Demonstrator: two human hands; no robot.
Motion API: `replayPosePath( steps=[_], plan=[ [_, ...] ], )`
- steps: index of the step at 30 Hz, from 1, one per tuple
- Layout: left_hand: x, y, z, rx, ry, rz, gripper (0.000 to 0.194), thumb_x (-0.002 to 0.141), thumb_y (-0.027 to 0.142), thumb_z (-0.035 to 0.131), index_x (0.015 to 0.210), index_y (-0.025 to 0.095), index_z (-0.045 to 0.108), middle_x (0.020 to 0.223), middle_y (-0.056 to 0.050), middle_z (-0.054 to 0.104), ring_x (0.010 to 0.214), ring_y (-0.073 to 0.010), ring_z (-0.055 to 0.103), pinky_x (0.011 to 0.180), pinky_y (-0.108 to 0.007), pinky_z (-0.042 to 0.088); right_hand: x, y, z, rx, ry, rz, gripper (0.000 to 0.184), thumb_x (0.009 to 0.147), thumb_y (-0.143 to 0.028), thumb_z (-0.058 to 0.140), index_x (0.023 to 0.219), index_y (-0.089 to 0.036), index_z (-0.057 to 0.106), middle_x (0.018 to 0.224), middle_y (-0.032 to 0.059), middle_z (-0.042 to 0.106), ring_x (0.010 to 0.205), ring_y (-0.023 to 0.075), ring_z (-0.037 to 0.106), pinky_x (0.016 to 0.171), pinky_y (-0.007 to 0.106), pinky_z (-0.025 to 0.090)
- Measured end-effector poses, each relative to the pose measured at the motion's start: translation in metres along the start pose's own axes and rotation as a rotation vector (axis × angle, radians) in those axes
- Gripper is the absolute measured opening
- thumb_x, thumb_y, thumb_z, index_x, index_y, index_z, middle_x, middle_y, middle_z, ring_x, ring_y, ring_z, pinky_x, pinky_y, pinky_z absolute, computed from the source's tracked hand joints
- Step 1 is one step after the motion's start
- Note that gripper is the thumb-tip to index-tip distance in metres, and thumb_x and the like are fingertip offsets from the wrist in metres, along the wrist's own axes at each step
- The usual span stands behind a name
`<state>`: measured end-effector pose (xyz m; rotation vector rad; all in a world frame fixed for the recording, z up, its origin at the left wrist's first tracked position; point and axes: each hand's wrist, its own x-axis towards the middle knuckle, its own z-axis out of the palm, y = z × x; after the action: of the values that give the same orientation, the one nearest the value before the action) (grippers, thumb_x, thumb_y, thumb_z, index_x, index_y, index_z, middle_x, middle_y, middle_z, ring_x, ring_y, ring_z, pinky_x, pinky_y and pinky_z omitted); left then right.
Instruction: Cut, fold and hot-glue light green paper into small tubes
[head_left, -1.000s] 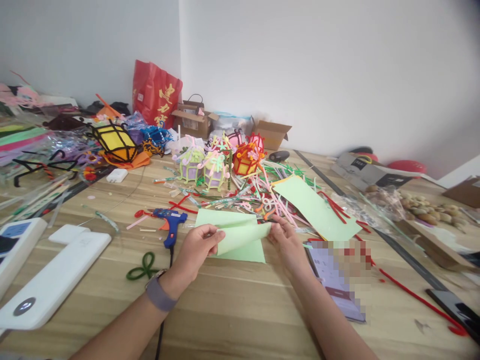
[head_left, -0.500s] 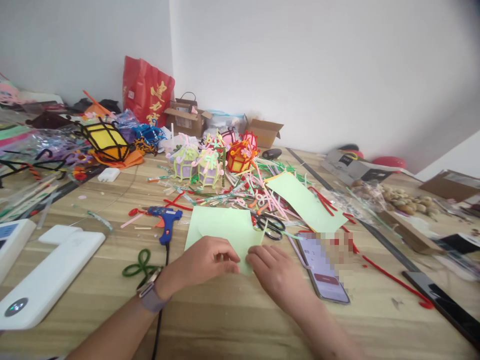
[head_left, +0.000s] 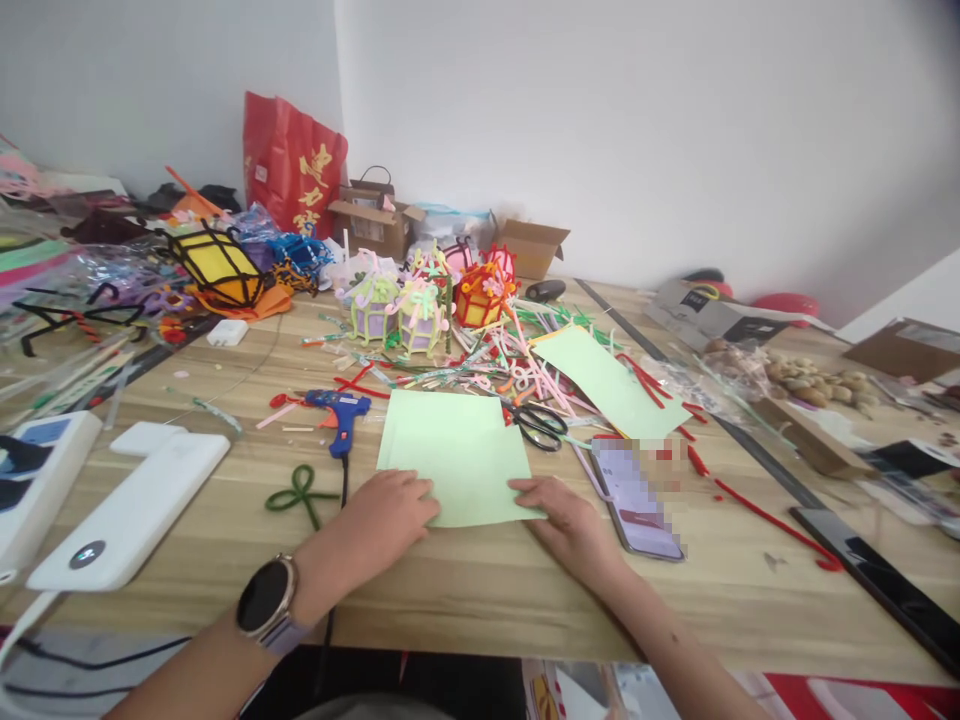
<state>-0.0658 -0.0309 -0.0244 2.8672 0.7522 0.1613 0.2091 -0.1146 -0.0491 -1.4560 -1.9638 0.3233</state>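
A light green sheet of paper [head_left: 455,455], folded over, lies flat on the wooden table [head_left: 480,590] in front of me. My left hand [head_left: 386,515], with a watch on its wrist, presses its fingers on the sheet's near left corner. My right hand [head_left: 566,515] lies flat with fingers stretched on the near right corner. Neither hand grips anything.
Black scissors [head_left: 541,425] and a phone [head_left: 637,495] lie right of the sheet. A blue glue gun [head_left: 341,410] and a green pipe-cleaner loop [head_left: 298,492] are to the left. Pipe-cleaner lanterns [head_left: 420,310], a second green sheet [head_left: 607,378] and white devices [head_left: 131,505] crowd the table.
The lifted flap of the green sheet has been folded down flat. Both hands slid apart along the near edge to its corners. The view has pulled back, showing the table's front edge.
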Motion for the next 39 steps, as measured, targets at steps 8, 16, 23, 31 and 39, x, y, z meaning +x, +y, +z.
replayPosePath(
  steps=[8, 16, 23, 31, 39],
  plan=[
    [-0.006, 0.009, 0.008, -0.008, 0.010, -0.117, 0.023, 0.089, 0.009, 0.052, 0.086, 0.017, 0.073, 0.105, -0.010, 0.072, 0.101, -0.0223, 0.065, 0.103, -0.037, 0.043, -0.003, -0.024, 0.004, -0.310, -0.099, -0.077, 0.011, 0.088, -0.024, 0.063, 0.097, -0.024, 0.070, 0.102, 0.0079, 0.072, 0.093, 0.0249, 0.061, 0.082, 0.042, 0.045],
    [-0.009, 0.011, 0.016, -0.264, 0.187, -0.294, 0.023, 0.090, 0.017, 0.050, 0.086, 0.020, 0.072, 0.116, -0.008, 0.071, 0.116, -0.0246, 0.059, 0.104, -0.040, 0.043, 0.009, -0.028, 0.013, -0.030, -0.071, 0.121, 0.017, 0.088, -0.022, 0.059, 0.073, -0.022, 0.068, 0.080, 0.0038, 0.069, 0.080, 0.0204, 0.062, 0.074, 0.034, 0.045],
    [0.005, 0.007, 0.009, -0.178, 0.173, -0.379, 0.027, 0.093, 0.017, 0.043, 0.082, 0.016, 0.068, 0.095, -0.010, 0.071, 0.094, -0.0249, 0.062, 0.087, -0.038, 0.046, 0.024, -0.022, 0.018, -0.066, -0.037, 0.181, 0.017, 0.089, -0.022, 0.056, 0.075, -0.021, 0.065, 0.077, 0.0036, 0.069, 0.078, 0.0207, 0.061, 0.072, 0.032, 0.044],
    [0.012, -0.004, 0.000, -0.108, 0.112, -0.363, 0.025, 0.092, 0.016, 0.046, 0.080, 0.016, 0.068, 0.093, -0.010, 0.070, 0.094, -0.0246, 0.062, 0.088, -0.037, 0.045, 0.037, -0.018, 0.022, -0.347, -0.072, -0.020, 0.022, 0.095, -0.025, 0.051, 0.081, -0.020, 0.067, 0.084, 0.0062, 0.069, 0.081, 0.0216, 0.059, 0.075, 0.035, 0.041],
    [0.002, -0.003, 0.011, -0.158, 0.175, -0.372, 0.020, 0.091, 0.015, 0.051, 0.080, 0.018, 0.068, 0.100, -0.007, 0.069, 0.100, -0.0228, 0.060, 0.092, -0.035, 0.045, 0.025, -0.019, 0.023, -0.223, -0.083, -0.021, 0.012, 0.091, -0.023, 0.059, 0.086, -0.022, 0.070, 0.086, 0.0046, 0.070, 0.083, 0.0204, 0.061, 0.074, 0.033, 0.042]
  ],
)
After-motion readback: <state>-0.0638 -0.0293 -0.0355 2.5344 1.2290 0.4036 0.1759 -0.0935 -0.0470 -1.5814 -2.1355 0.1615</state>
